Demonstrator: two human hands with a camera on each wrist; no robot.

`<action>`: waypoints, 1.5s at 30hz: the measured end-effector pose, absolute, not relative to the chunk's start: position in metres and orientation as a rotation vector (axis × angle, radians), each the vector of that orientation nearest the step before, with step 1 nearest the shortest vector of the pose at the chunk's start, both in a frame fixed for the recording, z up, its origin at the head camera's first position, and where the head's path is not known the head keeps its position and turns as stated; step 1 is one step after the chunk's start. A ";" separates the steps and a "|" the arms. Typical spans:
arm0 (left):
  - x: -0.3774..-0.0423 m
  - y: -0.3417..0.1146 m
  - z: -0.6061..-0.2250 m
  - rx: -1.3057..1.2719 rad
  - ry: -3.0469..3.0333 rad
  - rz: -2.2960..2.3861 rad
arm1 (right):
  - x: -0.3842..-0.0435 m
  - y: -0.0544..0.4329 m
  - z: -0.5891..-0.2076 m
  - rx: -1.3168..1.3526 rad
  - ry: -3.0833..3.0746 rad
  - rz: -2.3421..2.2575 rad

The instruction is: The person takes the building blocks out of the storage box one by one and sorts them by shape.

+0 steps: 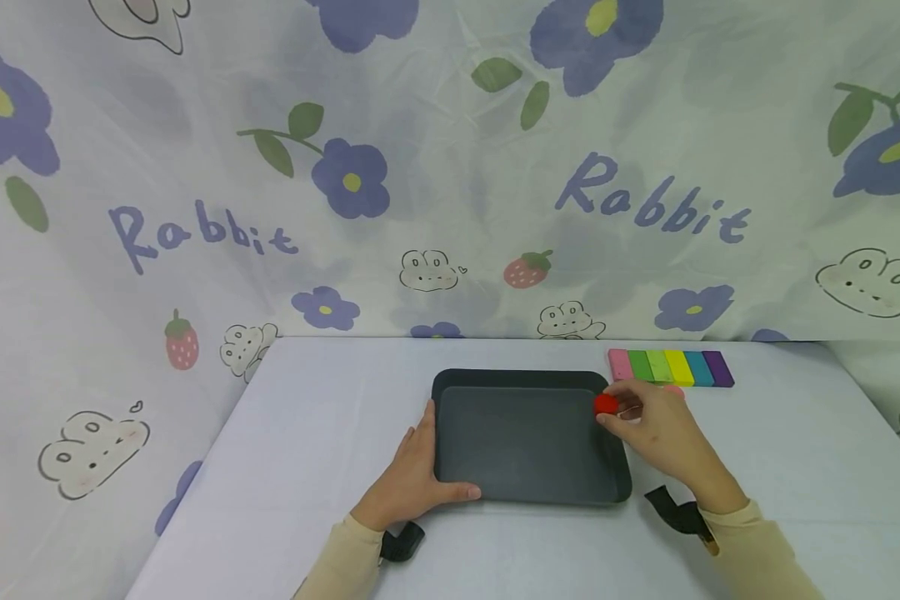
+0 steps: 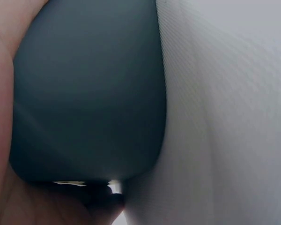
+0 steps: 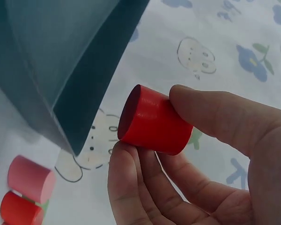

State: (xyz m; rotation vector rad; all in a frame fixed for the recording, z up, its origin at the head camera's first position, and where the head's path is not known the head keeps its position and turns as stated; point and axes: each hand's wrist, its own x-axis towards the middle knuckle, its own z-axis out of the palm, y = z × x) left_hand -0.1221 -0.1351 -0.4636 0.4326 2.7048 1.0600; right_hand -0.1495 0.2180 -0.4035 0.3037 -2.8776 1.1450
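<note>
A dark grey rectangular tray (image 1: 528, 450) lies on the white table. My left hand (image 1: 414, 477) grips its near left corner, thumb along the front rim and fingers along the left side; the left wrist view shows the tray (image 2: 89, 93) close up, between thumb and fingers. Over the tray's right rim, my right hand (image 1: 656, 429) pinches a small red cylinder block (image 3: 154, 121) between thumb and fingertips. That block (image 1: 606, 404) is held up beside the tray's far right corner.
Behind the right hand, a row of coloured blocks (image 1: 671, 367) runs from pink to purple. In the right wrist view, a pink cylinder (image 3: 31, 179) and another red cylinder (image 3: 21, 208) lie close together. A patterned cloth (image 1: 450, 167) hangs behind the table (image 1: 307, 417).
</note>
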 end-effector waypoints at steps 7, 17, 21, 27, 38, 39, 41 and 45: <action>-0.122 -0.135 -0.463 0.430 2.710 1.047 | -0.152 0.226 -0.402 0.256 -2.863 1.100; -0.121 -0.135 -0.463 0.420 2.709 1.042 | -0.159 0.240 -0.407 0.247 -2.811 1.096; -0.121 -0.134 -0.462 0.423 2.709 1.042 | -0.161 0.246 -0.408 0.224 -2.800 1.107; -0.121 -0.134 -0.462 0.429 2.712 1.041 | -0.163 0.256 -0.408 0.167 -2.818 1.090; -0.121 -0.134 -0.462 0.430 2.709 1.046 | -0.169 0.270 -0.412 0.077 -2.836 1.079; -0.121 -0.134 -0.462 0.433 2.710 1.046 | -0.169 0.271 -0.412 0.066 -2.838 1.077; -0.122 -0.135 -0.463 0.436 2.712 1.046 | -0.170 0.274 -0.413 0.045 -2.840 1.074; -0.122 -0.135 -0.464 0.437 2.715 1.047 | -0.172 0.278 -0.415 0.002 -2.846 1.065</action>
